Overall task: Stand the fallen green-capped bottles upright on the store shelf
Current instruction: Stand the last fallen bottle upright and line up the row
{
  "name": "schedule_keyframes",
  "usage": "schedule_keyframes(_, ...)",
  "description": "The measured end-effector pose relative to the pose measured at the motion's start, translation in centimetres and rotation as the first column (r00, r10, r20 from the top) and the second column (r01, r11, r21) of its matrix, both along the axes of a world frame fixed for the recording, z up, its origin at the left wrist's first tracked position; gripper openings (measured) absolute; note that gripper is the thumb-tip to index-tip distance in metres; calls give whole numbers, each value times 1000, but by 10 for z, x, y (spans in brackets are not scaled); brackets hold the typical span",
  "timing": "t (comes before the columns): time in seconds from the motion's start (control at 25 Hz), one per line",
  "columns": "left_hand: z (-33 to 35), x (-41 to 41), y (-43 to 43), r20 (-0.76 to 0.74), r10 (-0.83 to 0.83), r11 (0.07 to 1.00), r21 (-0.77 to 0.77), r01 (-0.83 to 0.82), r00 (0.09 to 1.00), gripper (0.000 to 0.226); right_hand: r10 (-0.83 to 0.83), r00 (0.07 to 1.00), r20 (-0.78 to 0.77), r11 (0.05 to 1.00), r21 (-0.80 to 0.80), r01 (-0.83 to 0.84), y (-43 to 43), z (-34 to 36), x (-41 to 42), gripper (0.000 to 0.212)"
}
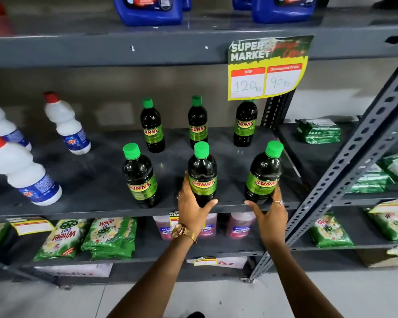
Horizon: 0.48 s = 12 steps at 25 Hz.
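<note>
Already the left hand (193, 204) wraps its fingers around the base of the front middle bottle (202, 174), and the right hand (270, 212) cups the front right bottle (263, 177). Both bottles stand long axis vertical at the shelf (90, 191) front edge; no fallen bottle shows.

The base of the front middle bottle (202, 173) is covered by the left hand (191, 208), and the lower right side of the front right bottle (263, 174) by the right hand (271, 214). Above the right hand, the cap of the back right bottle (245, 122) is hidden by the price sign (268, 67). Far above both hands, the blue jugs (148, 10) are cut off by the top edge.
</note>
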State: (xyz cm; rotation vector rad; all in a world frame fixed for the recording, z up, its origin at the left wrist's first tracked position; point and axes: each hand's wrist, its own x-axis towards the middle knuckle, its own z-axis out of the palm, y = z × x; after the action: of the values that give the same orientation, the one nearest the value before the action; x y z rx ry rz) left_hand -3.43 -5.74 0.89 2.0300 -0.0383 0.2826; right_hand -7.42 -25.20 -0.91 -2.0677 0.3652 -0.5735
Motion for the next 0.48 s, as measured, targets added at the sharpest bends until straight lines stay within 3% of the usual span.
schedule_keyframes(0.48,0,-3,5,16,49,997,-52,-48,999,98,9,999,-32,997,74,-7,0,5,-1,91)
